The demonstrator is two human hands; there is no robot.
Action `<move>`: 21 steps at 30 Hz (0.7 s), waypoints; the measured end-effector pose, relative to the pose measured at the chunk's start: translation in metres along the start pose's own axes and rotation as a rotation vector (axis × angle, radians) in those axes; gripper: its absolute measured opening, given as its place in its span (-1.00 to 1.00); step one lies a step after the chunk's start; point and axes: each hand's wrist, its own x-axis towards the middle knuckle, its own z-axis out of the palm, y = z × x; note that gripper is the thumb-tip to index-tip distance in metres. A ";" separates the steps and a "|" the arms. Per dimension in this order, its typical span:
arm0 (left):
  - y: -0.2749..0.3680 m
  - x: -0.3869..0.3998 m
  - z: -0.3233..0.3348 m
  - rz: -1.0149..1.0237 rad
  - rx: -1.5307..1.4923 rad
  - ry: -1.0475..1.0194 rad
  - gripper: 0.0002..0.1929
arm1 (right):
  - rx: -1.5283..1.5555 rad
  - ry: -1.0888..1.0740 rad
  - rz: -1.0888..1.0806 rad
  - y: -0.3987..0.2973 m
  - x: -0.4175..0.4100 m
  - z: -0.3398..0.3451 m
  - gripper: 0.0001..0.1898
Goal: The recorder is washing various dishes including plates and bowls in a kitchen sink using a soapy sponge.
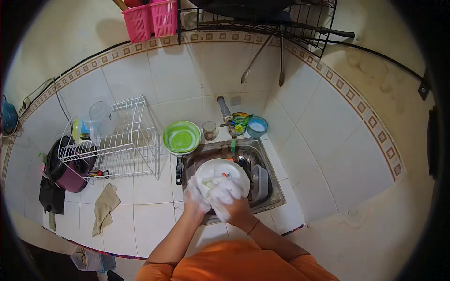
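A round white plate (221, 168) covered in suds is held over the metal sink (279, 196). My left hand (195, 198) grips its left rim. Against the plate's soapy face lies my right hand (228, 196), thick with foam, with a bit of a yellowish-green sponge or scrubber (208, 183) showing at its fingers. Beneath and beside the plate, the sink holds clear plastic containers (261, 182) and metal utensils (243, 162). A tap with a green end (233, 144) points down at the sink's back edge.
Soapy green bowls (182, 137), a drinking glass (209, 130), a detergent pouch (240, 123) and a blue tub (257, 126) line the sink's back. A black handle (179, 171) juts at its left. Further left are a white wire dish rack (132, 140), a rice cooker (70, 172) and a cloth (105, 209).
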 end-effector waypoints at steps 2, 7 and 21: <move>0.004 0.000 0.003 0.026 0.024 0.033 -0.56 | 0.073 0.068 0.124 0.011 -0.021 0.001 -0.71; 0.007 -0.011 0.007 -0.011 0.176 0.035 -0.51 | 0.471 0.271 0.584 0.050 -0.005 -0.012 -0.76; -0.005 -0.003 -0.003 0.144 0.246 -0.069 -0.56 | -0.035 -0.153 0.175 -0.007 0.011 -0.005 -0.74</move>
